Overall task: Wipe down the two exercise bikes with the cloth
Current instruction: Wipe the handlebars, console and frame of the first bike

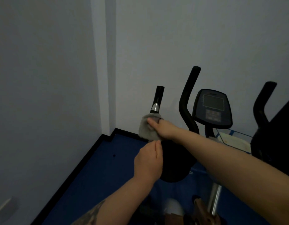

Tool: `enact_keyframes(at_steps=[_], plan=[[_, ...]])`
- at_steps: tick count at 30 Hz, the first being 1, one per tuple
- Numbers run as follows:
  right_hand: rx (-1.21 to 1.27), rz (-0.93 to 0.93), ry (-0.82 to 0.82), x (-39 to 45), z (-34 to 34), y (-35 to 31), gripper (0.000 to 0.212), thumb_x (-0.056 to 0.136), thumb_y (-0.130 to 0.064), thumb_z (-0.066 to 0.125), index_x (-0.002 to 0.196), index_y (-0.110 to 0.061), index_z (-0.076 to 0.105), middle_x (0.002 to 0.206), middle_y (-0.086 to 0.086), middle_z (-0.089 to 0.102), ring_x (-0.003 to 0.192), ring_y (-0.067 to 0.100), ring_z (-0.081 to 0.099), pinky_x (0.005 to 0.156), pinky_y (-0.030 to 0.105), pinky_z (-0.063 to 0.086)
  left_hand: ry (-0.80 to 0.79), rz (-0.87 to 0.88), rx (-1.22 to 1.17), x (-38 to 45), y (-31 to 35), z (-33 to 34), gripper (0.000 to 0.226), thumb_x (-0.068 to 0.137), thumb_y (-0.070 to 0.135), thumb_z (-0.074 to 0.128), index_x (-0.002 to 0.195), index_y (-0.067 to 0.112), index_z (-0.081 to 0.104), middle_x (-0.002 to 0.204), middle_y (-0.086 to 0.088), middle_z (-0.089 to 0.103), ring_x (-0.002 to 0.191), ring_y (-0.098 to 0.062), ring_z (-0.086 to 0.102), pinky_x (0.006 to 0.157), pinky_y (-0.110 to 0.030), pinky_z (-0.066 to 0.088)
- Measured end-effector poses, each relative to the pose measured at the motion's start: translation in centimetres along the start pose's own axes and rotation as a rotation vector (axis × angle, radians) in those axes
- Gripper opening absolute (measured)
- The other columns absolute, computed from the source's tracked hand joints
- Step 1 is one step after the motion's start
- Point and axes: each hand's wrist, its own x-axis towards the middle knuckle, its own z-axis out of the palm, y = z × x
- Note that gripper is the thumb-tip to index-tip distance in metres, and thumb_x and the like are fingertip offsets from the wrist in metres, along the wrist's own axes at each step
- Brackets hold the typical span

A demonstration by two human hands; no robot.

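The near exercise bike has a black saddle (174, 161), a console (212, 108) and a curved black handlebar (188, 98). Its left grip (157, 99), black with a chrome collar, sticks up beside the wall corner. My right hand (163, 129) grips the grey cloth (146, 129), which is wrapped round the lower part of that grip. My left hand (148, 161) reaches up from below, and its thumb and fingertips pinch the cloth's lower edge. Part of the second bike (270, 135), dark, shows at the right edge.
White walls meet in a corner close on the left, above a black skirting (85, 161) and a blue floor (98, 179). A clear plastic box (234, 140) stands between the bikes. A chrome seat post (213, 198) and a foot show at the bottom.
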Motion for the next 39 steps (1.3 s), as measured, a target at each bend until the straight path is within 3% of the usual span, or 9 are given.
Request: enact_keyframes(at_steps=[5,12,16,19,22,27,30,34,39], plan=[[0.368,-0.008,-0.011,1.2,0.3,-1.1,0.057,0.1,-0.039,0.045,0.145,-0.006,0.037,0.143,0.012,0.047,0.126,0.022,0.048,0.104,0.026,0.038,-0.02,0.023,0.014,0.1,-0.1,-0.3,0.041,0.103,0.033,0.028,0.063,0.028,0.038,0.064,0.009,0.047,0.057,-0.007,0.044,0.056,-0.03,0.031],[-0.387,-0.115,-0.476,-2.6,-4.2,2.4,0.058,0.096,-0.048,0.048,0.144,-0.017,0.035,0.139,0.004,0.049,0.112,0.011,0.047,0.097,0.022,0.03,-0.038,0.033,0.024,0.3,-0.5,-0.1,0.038,0.102,0.036,0.029,0.068,0.029,0.044,0.067,0.011,0.051,0.06,-0.006,0.049,0.053,-0.025,0.033],[-0.744,-0.101,-0.506,-2.6,-4.5,2.1,0.047,0.102,-0.033,0.043,0.144,-0.016,0.031,0.133,0.008,0.052,0.118,0.023,0.051,0.088,0.021,0.028,-0.01,0.025,-0.029,0.1,-0.4,0.0,0.04,0.102,0.036,0.029,0.067,0.037,0.049,0.069,0.013,0.052,0.064,-0.006,0.05,0.053,-0.024,0.033],[-0.514,-0.073,-0.471,-1.9,-3.3,0.7,0.05,0.102,-0.049,0.029,0.134,-0.016,0.049,0.122,0.004,0.056,0.111,0.02,0.052,0.093,0.025,0.031,0.031,0.007,-0.045,0.1,-0.3,0.3,0.041,0.102,0.034,0.03,0.063,0.033,0.043,0.063,0.011,0.048,0.057,-0.006,0.045,0.054,-0.029,0.032],[-0.12,-0.004,-0.342,-1.3,-1.6,-0.1,0.06,0.101,-0.053,0.023,0.137,-0.013,0.05,0.136,0.008,0.054,0.117,0.018,0.051,0.096,0.023,0.033,0.039,0.001,-0.032,0.1,-0.4,0.4,0.042,0.101,0.034,0.031,0.06,0.029,0.035,0.06,0.009,0.044,0.053,-0.006,0.042,0.052,-0.029,0.027],[-0.29,-0.065,-0.49,-1.6,-2.9,1.5,0.056,0.101,-0.048,0.034,0.147,-0.015,0.035,0.15,0.005,0.038,0.138,0.021,0.035,0.116,0.03,0.016,-0.001,0.021,0.011,0.2,-0.5,0.1,0.039,0.101,0.036,0.028,0.068,0.029,0.047,0.067,0.009,0.052,0.061,-0.005,0.05,0.05,-0.024,0.03],[-0.324,-0.014,-0.545,-1.3,-3.5,1.5,0.06,0.099,-0.055,0.031,0.147,-0.019,0.036,0.15,0.003,0.038,0.134,0.017,0.037,0.11,0.027,0.019,0.021,0.01,-0.004,0.2,-0.3,0.3,0.039,0.101,0.035,0.028,0.066,0.028,0.045,0.065,0.009,0.05,0.058,-0.006,0.047,0.052,-0.026,0.032],[-0.082,0.035,-0.344,-0.8,-1.5,0.2,0.066,0.099,-0.06,0.021,0.142,-0.015,0.045,0.142,0.011,0.049,0.118,0.017,0.048,0.096,0.024,0.027,0.019,-0.008,-0.021,0.2,-0.3,0.3,0.041,0.101,0.033,0.03,0.061,0.028,0.039,0.062,0.008,0.047,0.055,-0.007,0.044,0.053,-0.03,0.032],[-0.039,-0.06,-0.409,-1.7,-2.1,1.9,0.034,0.101,-0.042,0.042,0.126,-0.021,0.054,0.12,-0.006,0.058,0.107,0.006,0.055,0.091,0.011,0.037,0.009,0.009,0.015,0.1,-0.2,0.2,0.042,0.102,0.034,0.03,0.06,0.03,0.035,0.061,0.009,0.045,0.054,-0.006,0.043,0.049,-0.024,0.026]])
